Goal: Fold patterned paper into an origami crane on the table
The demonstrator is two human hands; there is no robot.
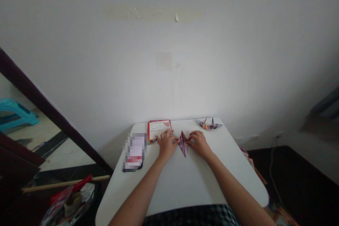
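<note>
One bare left hand (167, 143) at nine o'clock and right hand (198, 143) at three pinched a purple-and-white folded-paper diamond (183, 147), likely steadying its creases, toward twelve on the white, round-cornered tabletop (182, 187).

Folded paper (183, 147), purple/wht print, slim diamond, 1 pt twd me, pinched btwn my L grip (167, 144) & R grip (200, 143).

White table (182, 183), card (160, 129), phone (135, 150) perhaps, folded papers (183, 147)
</note>
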